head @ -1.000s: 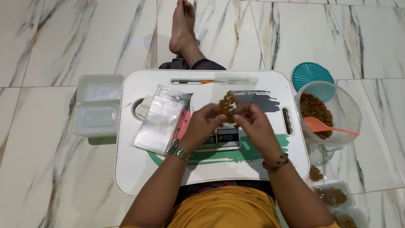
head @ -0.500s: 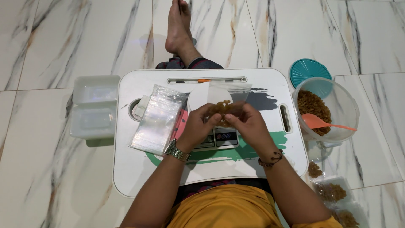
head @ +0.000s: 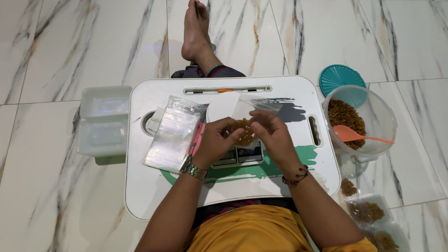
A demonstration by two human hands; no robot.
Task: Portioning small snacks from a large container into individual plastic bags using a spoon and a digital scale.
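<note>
- The left hand [head: 217,140] and the right hand [head: 273,133] meet over a small digital scale [head: 237,155] in the middle of the white lap table [head: 149,186], and between them they pinch a small clear bag [head: 242,128] part-filled with a golden-brown snack.
- Both hands are closed on the bag: the left hand's fingers curl around its left side, and the right hand's fingertips grip its upper right edge. Whether the mouth of the bag is open or pressed shut I cannot tell, as the fingers cover it.
- To handle the bag well here, it seems wise to keep its mouth upward and level so no pieces spill, to grip the plastic near the top edge and not the filled part, which looks brittle, and to press evenly along the strip from one side to the other.
- The bag is thin, glossy and see-through. Its contents are small, irregular, crisp-looking bits, bunched low in the bag just above the scale.
- A stack of empty clear bags [head: 172,135] lies on the table just left of the left hand, with a pink item partly under it.
- A round white plate [head: 223,105] sits beyond the hands.
- On the floor to the right stands a clear tub [head: 373,112] holding more of the snack and an orange scoop [head: 357,135]; a teal lid [head: 340,77] lies behind it.
- Filled bags [head: 368,212] lie on the floor near the person's right elbow.
- Clear lidded boxes [head: 103,119] sit on the floor left of the table.
</note>
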